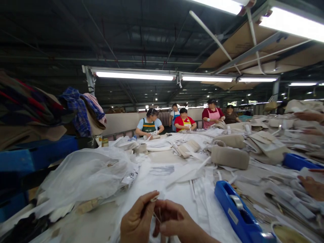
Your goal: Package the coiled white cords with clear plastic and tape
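Low in the middle of the head view, my left hand (138,217) pinches a small whitish looped piece, perhaps cord or strap (154,199), between thumb and forefinger. Right beside it, my right hand (178,221) has its fingers curled, with the fingertips close to the same piece. A thin pale string (157,216) runs down between the two hands and seems to be in the right hand's fingers. Both hands are above a white sheet (162,179) on the table. To their right stands a blue tape dispenser (235,212).
Clear plastic bags (91,172) heap up on the left. Beige bags or pouches (229,157) and white strips (199,199) cover the table's right side. Another person's hand (314,185) reaches in at the right edge. Several people (150,125) work across the table.
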Motion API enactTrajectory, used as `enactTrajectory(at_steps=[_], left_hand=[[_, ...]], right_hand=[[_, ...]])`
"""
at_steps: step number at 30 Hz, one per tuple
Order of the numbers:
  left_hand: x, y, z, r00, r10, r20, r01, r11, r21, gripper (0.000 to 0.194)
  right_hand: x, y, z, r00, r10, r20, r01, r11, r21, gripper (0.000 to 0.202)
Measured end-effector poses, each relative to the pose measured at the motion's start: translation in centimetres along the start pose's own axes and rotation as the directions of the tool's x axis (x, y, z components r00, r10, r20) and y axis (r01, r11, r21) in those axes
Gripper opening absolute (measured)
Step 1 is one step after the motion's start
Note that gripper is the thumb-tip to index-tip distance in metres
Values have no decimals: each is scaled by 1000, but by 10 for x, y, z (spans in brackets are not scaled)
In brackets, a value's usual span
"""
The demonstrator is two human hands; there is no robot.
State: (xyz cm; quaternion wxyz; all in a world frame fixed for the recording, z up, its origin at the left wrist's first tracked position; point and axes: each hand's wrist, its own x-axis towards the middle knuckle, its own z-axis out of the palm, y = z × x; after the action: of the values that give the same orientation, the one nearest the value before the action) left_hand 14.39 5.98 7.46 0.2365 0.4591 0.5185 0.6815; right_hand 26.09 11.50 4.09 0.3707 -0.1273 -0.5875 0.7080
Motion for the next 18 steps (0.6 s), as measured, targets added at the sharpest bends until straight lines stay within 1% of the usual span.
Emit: enactTrajectory(at_steps=[1, 3, 5, 7, 9, 11, 12, 14, 16, 17, 18], left_hand=[[1, -5, -1, 1000, 12, 0, -12, 999, 31, 23], [6, -17, -6, 1000, -1, 9, 1, 998, 66, 25], [12, -31, -12, 999, -42, 12, 41, 996, 85, 27], [20, -42, -17, 996, -91, -17, 93, 992, 86, 25], [31, -48, -21, 987, -148, -57, 151, 987, 51, 22], [45, -51, -27, 979, -199, -36, 199, 980, 3, 22], [53, -51, -30, 977, -214, -9, 214, 977, -9, 23], [70, -55, -39, 973, -227, 46, 224, 973, 63, 28], [82, -64, -45, 965, -243, 95, 216, 949, 229, 26], [86, -71, -47, 958, -260, 124, 210, 925, 315, 22], [88, -80, -46, 946, -281, 161, 202, 900, 386, 19]], right_hand=[[3, 5, -1, 1000, -4, -28, 6, 999, 52, 43], [7, 15, -2, 991, 49, -126, -40, 997, 67, 42], [9, 19, -2, 965, 113, -236, -112, 994, 18, 42], [13, 17, -2, 939, 157, -306, -184, 981, -63, 41], [23, 11, -2, 935, 184, -303, -251, 948, -197, 38], [39, 4, -6, 942, 185, -279, -279, 895, -348, 31], [48, 1, -9, 946, 162, -281, -278, 850, -448, 26], [68, -5, -19, 948, 82, -307, -273, 704, -655, 18], [88, -6, -32, 943, 2, -333, -284, 528, -801, 14], [98, -6, -40, 941, -21, -337, -292, 452, -843, 12], [107, -3, -47, 941, -25, -336, -300, 398, -867, 11]])
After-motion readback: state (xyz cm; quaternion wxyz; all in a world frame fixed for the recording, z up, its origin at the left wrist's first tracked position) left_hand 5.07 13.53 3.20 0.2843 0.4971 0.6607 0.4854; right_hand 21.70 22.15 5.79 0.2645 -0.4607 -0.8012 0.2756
